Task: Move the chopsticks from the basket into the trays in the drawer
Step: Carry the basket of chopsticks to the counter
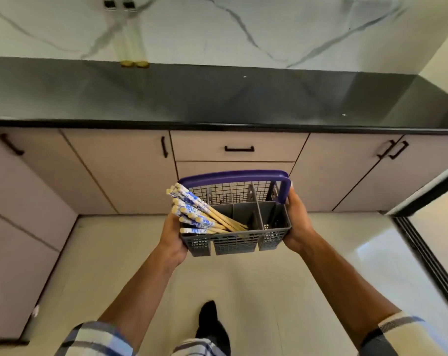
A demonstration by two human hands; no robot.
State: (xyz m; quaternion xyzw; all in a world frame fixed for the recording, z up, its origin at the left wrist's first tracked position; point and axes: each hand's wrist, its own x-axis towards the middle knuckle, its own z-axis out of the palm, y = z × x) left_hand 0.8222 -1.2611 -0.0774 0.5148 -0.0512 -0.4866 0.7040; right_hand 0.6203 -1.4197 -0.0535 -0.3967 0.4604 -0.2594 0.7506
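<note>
A grey plastic cutlery basket [239,237] sits at the centre of the frame, held in the air above the pale tiled floor [256,286]. Its purple handle [233,176] arches over the far side, and inner walls split it into several compartments. The left hand [172,241] is wrapped around the basket's left end, fingers hidden under and behind it. The right hand [298,222] clasps the right end, with the thumb side lying against the right leg of the handle. Both hands are closed on the basket, and both forearms reach up from the bottom of the frame out of checked sleeves [94,339].

The chopsticks [200,214] are all in the basket's left compartment, a bundle leaning toward the left of the frame. Their thick blue-and-white patterned ends stick up and out past the rim at the left, and their plain wooden tips point down to the right, inside the basket. The other compartments look bare.

Beyond the basket, across the middle of the frame, runs a dark table [217,98] with a marbled white wall [217,29] behind it. Below it are pale cabinet fronts with black handles. A shut drawer [239,147] with a black bar handle lies just above the basket's handle in the picture. A dark-socked foot [212,327] shows at the bottom centre.
</note>
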